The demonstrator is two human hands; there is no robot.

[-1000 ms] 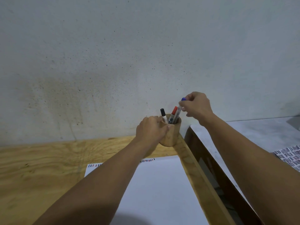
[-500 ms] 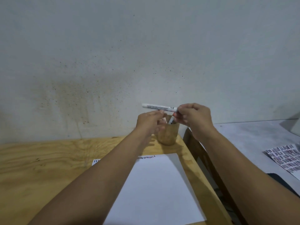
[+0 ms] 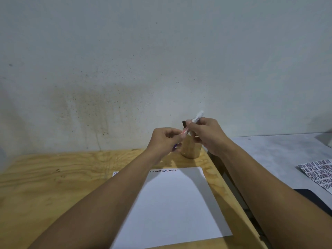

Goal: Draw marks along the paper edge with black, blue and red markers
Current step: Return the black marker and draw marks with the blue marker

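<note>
A pale plaster wall (speckled, with a brownish stain low on the left) rises behind a plywood table. A grey-topped table stands just beside it on the right.

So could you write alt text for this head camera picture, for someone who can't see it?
Two bare hands, left hand and right hand, hold a white marker between them above a wooden cup on a plywood table. Below lies a white paper with short marks along its far edge.
</note>
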